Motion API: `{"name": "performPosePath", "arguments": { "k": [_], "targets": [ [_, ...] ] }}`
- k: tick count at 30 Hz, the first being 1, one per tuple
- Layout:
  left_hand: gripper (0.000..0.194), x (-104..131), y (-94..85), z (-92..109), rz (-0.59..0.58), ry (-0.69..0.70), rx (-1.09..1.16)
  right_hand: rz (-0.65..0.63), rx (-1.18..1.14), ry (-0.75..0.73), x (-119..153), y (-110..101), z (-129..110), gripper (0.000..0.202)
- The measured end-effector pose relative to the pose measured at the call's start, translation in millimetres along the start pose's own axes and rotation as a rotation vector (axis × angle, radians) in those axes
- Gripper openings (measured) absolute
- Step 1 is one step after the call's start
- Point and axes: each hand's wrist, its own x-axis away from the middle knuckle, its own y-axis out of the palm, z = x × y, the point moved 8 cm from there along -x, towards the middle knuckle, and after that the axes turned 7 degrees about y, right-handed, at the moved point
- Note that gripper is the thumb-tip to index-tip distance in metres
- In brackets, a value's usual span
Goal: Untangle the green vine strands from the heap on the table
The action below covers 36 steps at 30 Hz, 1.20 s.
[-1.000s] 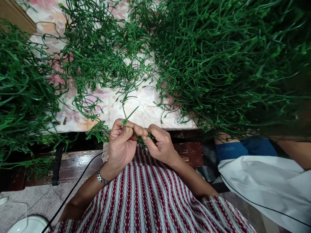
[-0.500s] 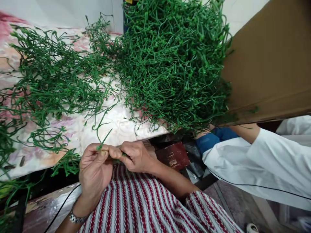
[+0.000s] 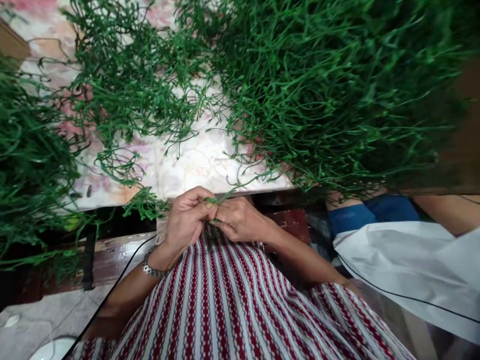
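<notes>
My left hand [image 3: 187, 220] and my right hand [image 3: 240, 220] meet over my lap, fingertips pinched together on a thin green plastic stem [image 3: 228, 192]. The stem runs up and right from the fingers toward the edge of the flowered cloth [image 3: 195, 165]. My left wrist wears a metal watch [image 3: 152, 270]. A big heap of the same green stems [image 3: 330, 90] rises just beyond my hands on the right.
More green stems [image 3: 135, 85] spread over the cloth at centre left, and another mass [image 3: 26, 160] fills the left edge. A person in a white sleeve [image 3: 397, 270] and blue cloth [image 3: 371, 215] sits at the right. A black cable [image 3: 112, 295] crosses the wooden bench.
The view swung right and back again. My hands stayed joined on the stem; its free end, upright before, now lies low and points right.
</notes>
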Motion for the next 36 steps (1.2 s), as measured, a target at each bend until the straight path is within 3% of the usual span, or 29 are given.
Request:
{"name": "performPosePath", "arguments": {
  "k": [3,9,13,18,28,36],
  "targets": [
    [0.010,0,-0.8,-3,-0.026,0.021,-0.046,0.007,0.024,0.004,1,2,-1,0.016],
    [0.006,0,-9.6,0,-0.048,0.098,-0.258,-0.133,0.147,0.042,6,4,8,0.017],
    [0.013,-4,-11.2,16,-0.004,0.090,-0.036,-0.081,0.009,0.103,2,-18,13,0.015],
    [0.014,-7,1.4,33,-0.081,0.077,0.127,0.032,-0.302,0.167,-8,-36,10,0.010],
    [0.016,-14,7.0,39,0.014,0.111,0.240,0.179,-0.370,0.439,-10,-12,24,0.009],
    [0.015,-19,7.0,40,0.098,0.173,0.302,0.157,-0.475,0.457,-14,-9,22,0.017]
  ]
}}
